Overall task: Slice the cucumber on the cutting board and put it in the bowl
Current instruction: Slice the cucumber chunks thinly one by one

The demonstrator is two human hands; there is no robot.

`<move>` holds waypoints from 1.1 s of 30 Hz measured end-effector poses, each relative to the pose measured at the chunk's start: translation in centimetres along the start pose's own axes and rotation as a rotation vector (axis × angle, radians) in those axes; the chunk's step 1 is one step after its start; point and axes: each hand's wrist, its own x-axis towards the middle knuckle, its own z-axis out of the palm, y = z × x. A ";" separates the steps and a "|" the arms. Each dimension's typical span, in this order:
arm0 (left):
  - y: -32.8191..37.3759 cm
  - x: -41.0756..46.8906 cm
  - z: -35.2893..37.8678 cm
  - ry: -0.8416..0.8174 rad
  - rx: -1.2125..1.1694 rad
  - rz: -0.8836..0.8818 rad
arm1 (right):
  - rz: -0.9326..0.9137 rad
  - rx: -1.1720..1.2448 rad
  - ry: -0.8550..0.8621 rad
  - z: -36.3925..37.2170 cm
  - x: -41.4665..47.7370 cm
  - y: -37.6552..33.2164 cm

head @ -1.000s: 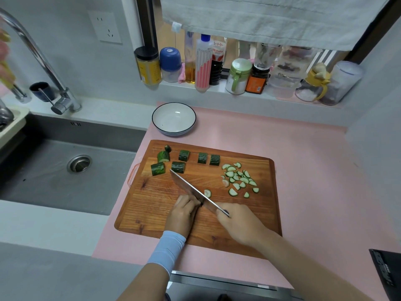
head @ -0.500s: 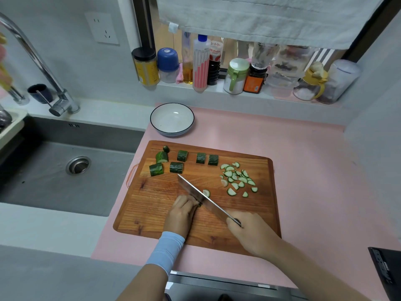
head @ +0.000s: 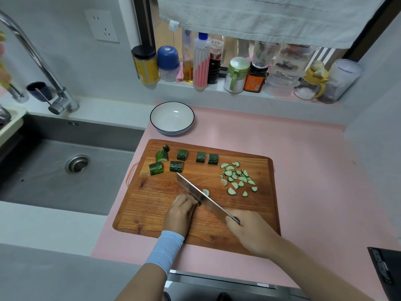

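Wooden cutting board on a pink desk. Back left, uncut cucumber chunks; behind them, an empty bowl. The left hand curls over a mostly hidden cucumber piece, knuckles just beside the knife blade: a slip there could nick fingers. Loose slices lie right. The right hand grips the handle.

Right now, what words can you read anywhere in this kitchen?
"Wa…": red print on the white label of the dark bottle; the rest is blurred.
The orange jar: label too small to read.
The yellow jar: print too small to read.
The black device at the lower right: white print, blurred.
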 end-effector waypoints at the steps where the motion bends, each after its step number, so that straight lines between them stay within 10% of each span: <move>1: 0.0 0.0 0.0 0.004 -0.003 0.001 | 0.001 0.002 -0.001 0.0 0.0 0.0; 33: 0.0 0.0 0.0 -0.004 0.001 0.007 | 0.012 -0.020 -0.035 0.5 2.7 -0.6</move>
